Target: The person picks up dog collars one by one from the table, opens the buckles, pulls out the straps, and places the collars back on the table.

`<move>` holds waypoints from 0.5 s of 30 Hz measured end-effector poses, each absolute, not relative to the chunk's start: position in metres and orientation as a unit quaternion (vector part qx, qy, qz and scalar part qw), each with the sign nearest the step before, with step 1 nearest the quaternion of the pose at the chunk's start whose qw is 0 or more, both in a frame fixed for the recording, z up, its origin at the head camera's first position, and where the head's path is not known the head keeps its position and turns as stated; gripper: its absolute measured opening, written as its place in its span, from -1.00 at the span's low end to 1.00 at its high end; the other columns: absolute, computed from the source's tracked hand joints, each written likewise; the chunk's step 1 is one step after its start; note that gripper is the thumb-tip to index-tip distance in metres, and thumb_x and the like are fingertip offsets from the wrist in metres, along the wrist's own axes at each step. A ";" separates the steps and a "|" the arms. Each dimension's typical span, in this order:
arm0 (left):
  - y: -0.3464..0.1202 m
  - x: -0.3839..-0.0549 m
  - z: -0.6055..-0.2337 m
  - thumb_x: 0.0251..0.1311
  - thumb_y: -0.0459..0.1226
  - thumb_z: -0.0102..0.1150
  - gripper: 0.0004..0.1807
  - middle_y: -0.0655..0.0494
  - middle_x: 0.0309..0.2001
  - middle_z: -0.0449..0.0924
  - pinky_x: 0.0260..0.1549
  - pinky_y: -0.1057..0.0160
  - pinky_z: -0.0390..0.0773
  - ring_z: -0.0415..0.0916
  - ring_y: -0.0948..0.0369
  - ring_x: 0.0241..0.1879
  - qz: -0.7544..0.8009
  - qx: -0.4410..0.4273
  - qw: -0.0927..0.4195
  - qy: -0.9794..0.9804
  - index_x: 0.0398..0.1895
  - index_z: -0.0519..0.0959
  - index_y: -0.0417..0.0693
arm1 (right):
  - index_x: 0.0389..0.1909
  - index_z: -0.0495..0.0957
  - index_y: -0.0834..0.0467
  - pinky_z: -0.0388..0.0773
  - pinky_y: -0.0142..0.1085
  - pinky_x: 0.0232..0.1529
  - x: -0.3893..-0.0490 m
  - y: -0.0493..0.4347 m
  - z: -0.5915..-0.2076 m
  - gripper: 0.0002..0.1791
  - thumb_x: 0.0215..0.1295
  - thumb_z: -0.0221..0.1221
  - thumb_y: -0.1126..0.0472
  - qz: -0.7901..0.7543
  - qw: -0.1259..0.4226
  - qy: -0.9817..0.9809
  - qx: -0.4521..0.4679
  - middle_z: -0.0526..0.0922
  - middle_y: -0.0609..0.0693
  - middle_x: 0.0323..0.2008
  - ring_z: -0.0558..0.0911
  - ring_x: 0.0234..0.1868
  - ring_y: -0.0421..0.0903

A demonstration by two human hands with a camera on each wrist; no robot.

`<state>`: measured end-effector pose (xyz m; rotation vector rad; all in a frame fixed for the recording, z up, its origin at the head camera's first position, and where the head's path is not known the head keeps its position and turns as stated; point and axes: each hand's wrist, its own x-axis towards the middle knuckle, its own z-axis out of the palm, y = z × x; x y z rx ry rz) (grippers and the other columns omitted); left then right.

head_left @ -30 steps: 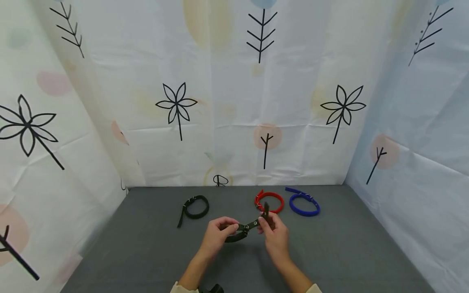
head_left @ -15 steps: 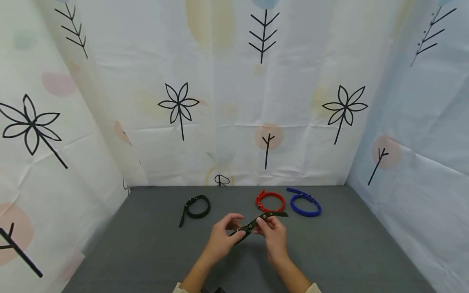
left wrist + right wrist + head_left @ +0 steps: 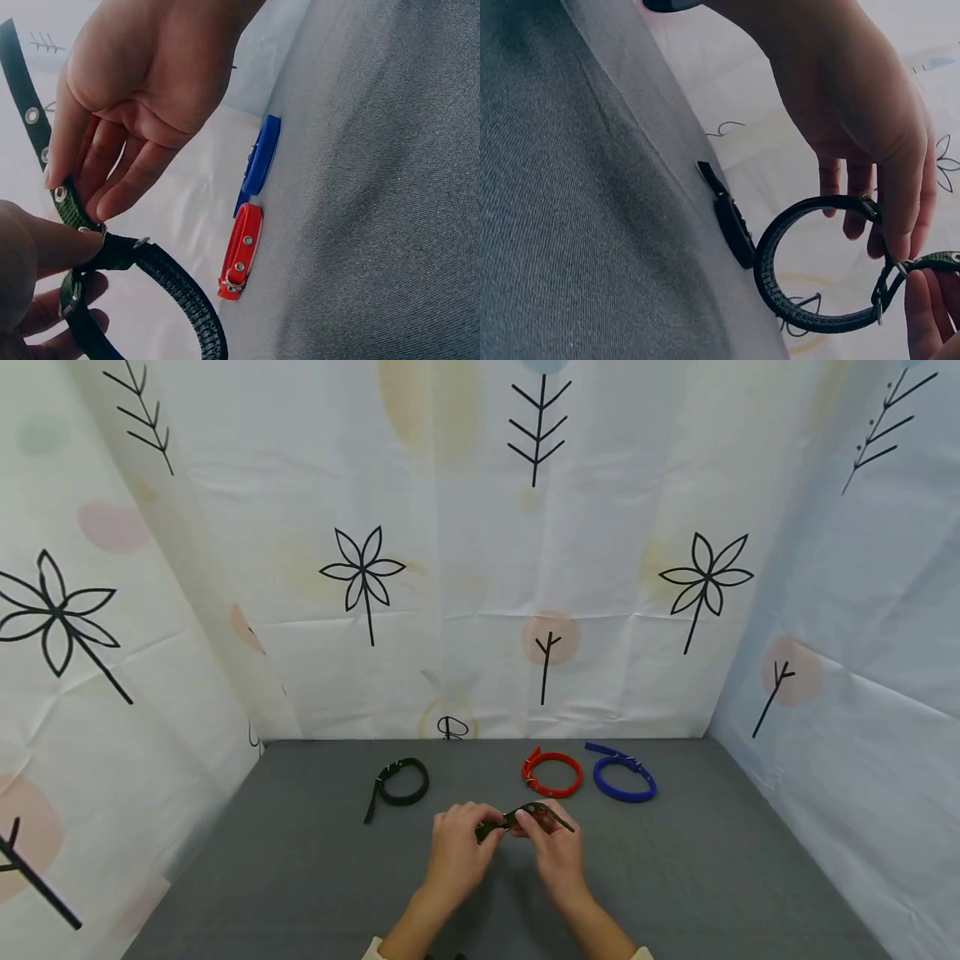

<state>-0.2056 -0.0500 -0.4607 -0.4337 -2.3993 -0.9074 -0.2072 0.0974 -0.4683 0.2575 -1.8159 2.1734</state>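
Both hands hold a dark green buckled collar (image 3: 189, 294) raised over the grey table. My left hand (image 3: 457, 852) pinches it at the metal buckle between thumb and fingers. With thumb and fingertips, my right hand (image 3: 561, 860) pinches the strap close to the buckle; the free end, with metal eyelets, sticks out past it. In the right wrist view the collar forms a round loop hanging below the left fingers, with a metal ring beside the buckle. The left fingers partly cover the buckle.
On the grey table (image 3: 300, 868), toward the back, lie a black collar (image 3: 406, 801) at left, and a red collar (image 3: 555, 792) and a blue collar (image 3: 628, 797) at right. Patterned white cloth (image 3: 480, 568) walls the back and sides.
The strap's free end has swung from upright to the right and now bends down over the right hand. The left hand has shifted right, nearer the right hand.
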 end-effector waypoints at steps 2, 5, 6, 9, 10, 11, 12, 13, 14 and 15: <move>-0.050 -0.206 -0.461 -0.03 -0.22 0.50 -0.82 0.33 -0.42 0.58 -0.26 0.11 0.32 0.44 0.29 -0.39 -0.337 -0.153 0.262 -0.891 -0.42 0.64 0.16 | -0.26 0.53 0.42 0.63 -0.20 -0.26 -0.206 0.098 -0.468 -0.82 0.28 0.25 0.35 0.738 0.153 -0.647 0.114 0.64 0.28 -0.33 0.67 -0.38 0.03; -0.051 -0.207 -0.462 -0.04 -0.21 0.50 -0.80 0.34 -0.44 0.57 -0.27 0.12 0.31 0.42 0.30 -0.42 -0.346 -0.140 0.250 -0.893 -0.45 0.60 0.16 | -0.28 0.54 0.37 0.63 -0.19 -0.26 -0.203 0.099 -0.467 -0.87 0.28 0.25 0.36 0.719 0.155 -0.663 0.143 0.65 0.23 -0.34 0.68 -0.38 0.02; -0.052 -0.208 -0.463 -0.05 -0.21 0.51 -0.80 0.34 -0.44 0.57 -0.27 0.13 0.31 0.42 0.30 -0.42 -0.349 -0.138 0.247 -0.893 -0.46 0.60 0.16 | -0.28 0.54 0.36 0.63 -0.20 -0.26 -0.203 0.099 -0.467 -0.88 0.28 0.25 0.36 0.714 0.152 -0.667 0.149 0.65 0.22 -0.34 0.68 -0.37 0.03; -0.053 -0.210 -0.464 -0.07 -0.22 0.52 -0.78 0.34 -0.45 0.57 -0.28 0.13 0.31 0.41 0.31 -0.44 -0.360 -0.136 0.241 -0.891 -0.48 0.58 0.15 | -0.29 0.54 0.39 0.63 -0.20 -0.26 -0.199 0.100 -0.458 -0.91 0.27 0.22 0.41 0.699 0.144 -0.680 0.169 0.65 0.22 -0.33 0.69 -0.34 0.09; -0.054 -0.210 -0.465 -0.07 -0.23 0.52 -0.77 0.34 -0.45 0.57 -0.28 0.13 0.32 0.42 0.31 -0.44 -0.365 -0.137 0.238 -0.890 -0.48 0.58 0.15 | -0.29 0.53 0.41 0.63 -0.20 -0.26 -0.197 0.101 -0.454 -0.91 0.27 0.21 0.43 0.694 0.141 -0.684 0.178 0.65 0.24 -0.33 0.68 -0.33 0.13; -0.054 -0.210 -0.465 -0.07 -0.23 0.52 -0.77 0.35 -0.45 0.57 -0.28 0.14 0.34 0.42 0.31 -0.44 -0.371 -0.138 0.233 -0.888 -0.48 0.57 0.15 | -0.29 0.53 0.42 0.63 -0.20 -0.26 -0.196 0.101 -0.451 -0.92 0.27 0.21 0.45 0.689 0.137 -0.688 0.183 0.65 0.26 -0.33 0.68 -0.33 0.15; -0.055 -0.210 -0.465 -0.07 -0.24 0.51 -0.77 0.35 -0.45 0.57 -0.29 0.15 0.37 0.43 0.32 -0.44 -0.380 -0.139 0.227 -0.886 -0.48 0.57 0.15 | -0.29 0.52 0.44 0.63 -0.18 -0.26 -0.196 0.102 -0.450 -0.92 0.27 0.20 0.47 0.687 0.132 -0.690 0.185 0.64 0.28 -0.32 0.68 -0.32 0.19; -0.055 -0.210 -0.466 -0.06 -0.25 0.51 -0.77 0.36 -0.44 0.57 -0.30 0.17 0.40 0.44 0.32 -0.44 -0.389 -0.141 0.220 -0.884 -0.48 0.57 0.15 | -0.29 0.52 0.46 0.63 -0.16 -0.25 -0.196 0.103 -0.449 -0.92 0.25 0.20 0.49 0.689 0.127 -0.689 0.187 0.64 0.31 -0.32 0.67 -0.31 0.23; -0.055 -0.210 -0.466 -0.05 -0.25 0.50 -0.78 0.37 -0.44 0.56 -0.32 0.20 0.42 0.44 0.33 -0.44 -0.399 -0.141 0.211 -0.881 -0.48 0.58 0.16 | -0.30 0.52 0.45 0.63 -0.15 -0.26 -0.196 0.104 -0.449 -0.93 0.25 0.20 0.49 0.690 0.122 -0.689 0.183 0.64 0.31 -0.32 0.66 -0.31 0.25; -0.056 -0.210 -0.466 -0.04 -0.26 0.50 -0.78 0.38 -0.44 0.56 -0.35 0.23 0.44 0.45 0.34 -0.44 -0.409 -0.142 0.203 -0.878 -0.48 0.58 0.16 | -0.30 0.52 0.44 0.63 -0.14 -0.26 -0.198 0.105 -0.452 -0.92 0.25 0.21 0.48 0.694 0.118 -0.687 0.179 0.65 0.30 -0.32 0.66 -0.31 0.24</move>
